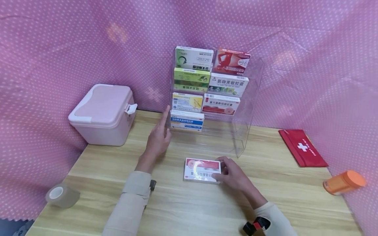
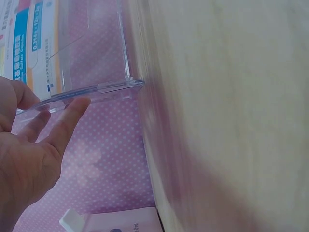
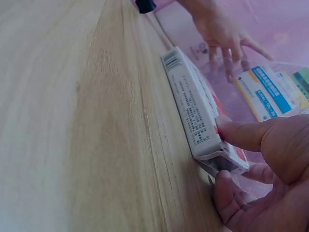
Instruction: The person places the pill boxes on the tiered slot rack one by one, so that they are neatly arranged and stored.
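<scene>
My right hand [image 1: 233, 173] pinches the right end of a white and red medicine box [image 1: 200, 175], thumb on its upper face. In the right wrist view, this box [image 3: 188, 101] shows a printed side panel and lies low over the wood. At the left side of a clear acrylic display rack [image 1: 240, 131], my left hand [image 1: 157, 139] has its fingers extended and touching the side panel. The left wrist view shows fingertips [image 2: 79, 106] against that panel's edge. Nearest this hand, a blue and white medicine box [image 1: 187, 120] sits in the rack's lowest filled tier.
More medicine boxes fill the upper tiers, including a green one [image 1: 191, 79] and a red one [image 1: 231, 61]. A pink lidded case [image 1: 101, 111] stands left, with a tape roll [image 1: 63, 195] nearer. To the right lie a red first aid pouch [image 1: 302, 147] and an orange bottle [image 1: 344, 182].
</scene>
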### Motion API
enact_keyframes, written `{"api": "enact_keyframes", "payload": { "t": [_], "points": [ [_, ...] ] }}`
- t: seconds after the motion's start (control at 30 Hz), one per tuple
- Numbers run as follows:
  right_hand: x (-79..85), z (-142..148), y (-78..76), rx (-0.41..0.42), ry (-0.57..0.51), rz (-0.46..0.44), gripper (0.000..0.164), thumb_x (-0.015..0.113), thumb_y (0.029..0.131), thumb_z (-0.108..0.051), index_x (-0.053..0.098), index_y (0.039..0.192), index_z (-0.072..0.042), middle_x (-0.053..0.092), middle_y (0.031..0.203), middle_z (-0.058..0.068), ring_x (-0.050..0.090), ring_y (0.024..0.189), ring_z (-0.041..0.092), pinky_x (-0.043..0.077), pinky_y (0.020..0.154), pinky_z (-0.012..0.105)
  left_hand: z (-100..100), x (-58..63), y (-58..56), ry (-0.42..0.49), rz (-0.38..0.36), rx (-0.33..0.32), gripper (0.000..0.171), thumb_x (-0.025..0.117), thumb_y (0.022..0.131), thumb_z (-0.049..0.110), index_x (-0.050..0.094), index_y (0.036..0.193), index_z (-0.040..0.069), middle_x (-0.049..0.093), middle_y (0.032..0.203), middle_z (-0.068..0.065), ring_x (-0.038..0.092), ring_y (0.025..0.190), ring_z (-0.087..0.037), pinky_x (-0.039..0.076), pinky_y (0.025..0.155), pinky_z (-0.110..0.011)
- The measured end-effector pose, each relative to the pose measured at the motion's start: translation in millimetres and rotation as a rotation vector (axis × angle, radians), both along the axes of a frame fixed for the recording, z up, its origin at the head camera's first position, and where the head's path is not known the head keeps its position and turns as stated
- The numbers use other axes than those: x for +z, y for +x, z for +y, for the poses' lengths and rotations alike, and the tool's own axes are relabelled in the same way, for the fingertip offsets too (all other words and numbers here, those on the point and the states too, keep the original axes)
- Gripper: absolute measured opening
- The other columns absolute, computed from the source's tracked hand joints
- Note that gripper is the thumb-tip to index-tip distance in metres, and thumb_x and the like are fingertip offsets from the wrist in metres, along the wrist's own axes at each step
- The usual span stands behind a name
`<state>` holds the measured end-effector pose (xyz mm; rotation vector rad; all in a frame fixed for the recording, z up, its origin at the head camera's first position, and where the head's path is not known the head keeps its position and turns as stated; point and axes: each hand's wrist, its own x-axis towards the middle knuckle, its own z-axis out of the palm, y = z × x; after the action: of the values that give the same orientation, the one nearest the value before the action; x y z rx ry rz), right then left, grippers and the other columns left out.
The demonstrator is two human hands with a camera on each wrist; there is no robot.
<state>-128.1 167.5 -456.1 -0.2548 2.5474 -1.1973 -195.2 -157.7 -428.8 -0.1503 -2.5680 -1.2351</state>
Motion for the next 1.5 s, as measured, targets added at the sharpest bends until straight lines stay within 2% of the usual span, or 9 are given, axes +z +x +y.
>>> {"api": "enact_keyframes", "payload": {
  "t": [0.2,0.47,0.57,0.7,0.83,1.03,1.17,1.37,1.5],
  "points": [
    [4.2,4,2.4,0.029,-0.048,-0.025,0.051,0.082,0.095,-0.013,0.057,0.140,-0.017,0.074,0.115,0.007,0.066,0.100,0.020,0.055,0.087,0.032,0,0.1,-0.3,0.005,0.001,0.001,0.101,0.053,0.104,-0.002,0.001,0.170,0.054,0.023,0.181,-0.001,0.043,0.157,-0.038,0.046,0.122,-0.058],
    [9.1,10,4.2,0.084,-0.077,0.015,0.049,0.080,0.095,-0.008,0.057,0.137,-0.014,0.072,0.119,0.012,0.065,0.102,0.022,0.054,0.084,0.029,-1,-0.8,-0.7,-0.001,0.014,-0.006,0.098,0.053,0.103,-0.003,0.005,0.173,0.046,0.023,0.181,-0.003,0.043,0.157,-0.038,0.045,0.122,-0.059],
    [8.9,11,4.9,0.071,-0.083,0.017,0.048,0.081,0.094,-0.007,0.059,0.136,-0.015,0.072,0.118,0.013,0.067,0.103,0.022,0.056,0.085,0.029,-2,-1.9,-1.0,-0.001,0.013,-0.008,0.096,0.053,0.103,-0.003,0.007,0.173,0.044,0.024,0.181,-0.003,0.043,0.157,-0.039,0.045,0.122,-0.059],
    [8.6,12,4.9,0.049,-0.075,0.013,0.048,0.081,0.094,-0.007,0.060,0.136,-0.019,0.072,0.120,0.011,0.067,0.105,0.022,0.057,0.089,0.032,-2,-2.5,-1.7,-0.001,0.003,-0.005,0.099,0.053,0.104,-0.002,0.004,0.172,0.049,0.024,0.181,-0.003,0.042,0.158,-0.038,0.045,0.123,-0.059],
    [10.6,16,3.4,0.042,-0.066,0.025,0.049,0.081,0.094,-0.008,0.060,0.137,-0.021,0.070,0.123,0.011,0.066,0.107,0.025,0.058,0.092,0.037,-1,-1.5,-1.2,0.003,-0.004,-0.005,0.098,0.053,0.104,-0.002,0.004,0.172,0.049,0.023,0.181,-0.003,0.041,0.158,-0.039,0.044,0.123,-0.060],
    [17.2,22,-0.9,0.054,-0.082,0.056,0.050,0.080,0.095,-0.008,0.058,0.139,-0.016,0.069,0.122,0.016,0.066,0.107,0.027,0.058,0.090,0.038,-1,-1.0,-0.6,0.006,-0.023,-0.001,0.097,0.053,0.104,-0.001,0.005,0.172,0.047,0.022,0.181,-0.002,0.039,0.160,-0.039,0.042,0.125,-0.059],
    [22.0,27,-4.3,0.068,-0.120,0.085,0.051,0.080,0.095,-0.006,0.057,0.140,-0.013,0.069,0.121,0.020,0.067,0.106,0.028,0.058,0.087,0.035,-1,-1.1,-0.8,0.000,-0.033,-0.001,0.099,0.053,0.105,-0.001,0.001,0.170,0.052,0.021,0.182,-0.002,0.038,0.160,-0.039,0.041,0.126,-0.059],
    [27.2,32,-7.9,0.080,-0.184,0.158,0.050,0.079,0.092,0.002,0.058,0.136,-0.007,0.071,0.113,0.022,0.070,0.099,0.027,0.058,0.081,0.028,-1,-0.3,-0.5,0.002,-0.030,-0.001,0.100,0.053,0.104,-0.001,0.001,0.170,0.054,0.022,0.181,-0.002,0.040,0.159,-0.039,0.042,0.124,-0.059],
    [29.9,35,-10.2,0.079,-0.196,0.171,0.050,0.080,0.091,0.002,0.058,0.136,-0.005,0.072,0.111,0.022,0.070,0.098,0.026,0.058,0.080,0.027,-1,-0.5,-0.5,0.007,-0.038,0.000,0.102,0.053,0.104,-0.001,-0.002,0.168,0.058,0.023,0.181,-0.002,0.040,0.159,-0.039,0.042,0.124,-0.059]
  ]
}}
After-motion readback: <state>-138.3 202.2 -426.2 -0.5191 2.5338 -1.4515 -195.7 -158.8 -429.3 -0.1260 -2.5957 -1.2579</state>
